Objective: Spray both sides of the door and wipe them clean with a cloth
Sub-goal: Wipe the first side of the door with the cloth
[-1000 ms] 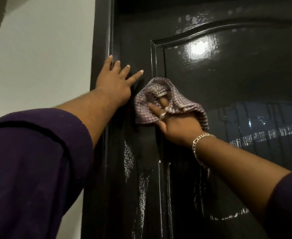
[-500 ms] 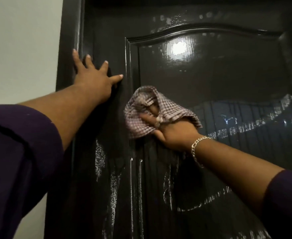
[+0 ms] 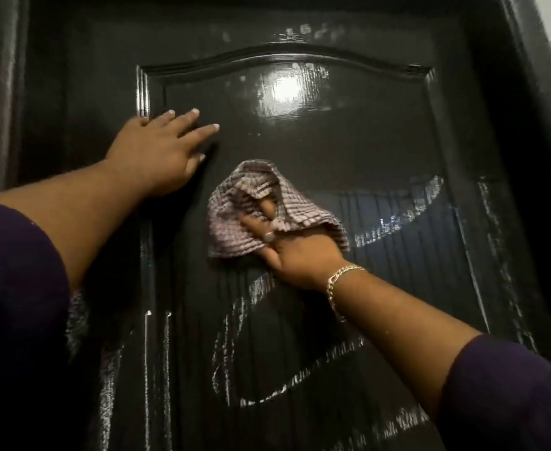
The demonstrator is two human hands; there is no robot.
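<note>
Glossy black door [image 3: 349, 151], raised arched panel, bright light reflection near panel top.

Left hand [image 3: 157, 151] flat against door, fingers [image 3: 189, 117] straight and spread, grasping nothing; fingertips past the left panel moulding, onto the panel face.

Right hand [image 3: 300, 252] pressed onto checked cloth [image 3: 235, 222], cloth against panel. Two fingers visible lying over the cloth, others covered by a fold draped over them; fingers partly curled into the fabric, holding it. Cloth bunched, mostly beyond and left of the right fingertips, just below and right of the left fingers, not touching the left hand.

Ring [image 3: 268, 236] on one right finger. Chain bracelet [image 3: 339, 288] on right wrist. Purple sleeves [image 3: 17, 304] on both forearms.

White foamy streaks [image 3: 261, 395] below right hand and along right panel edge.
</note>
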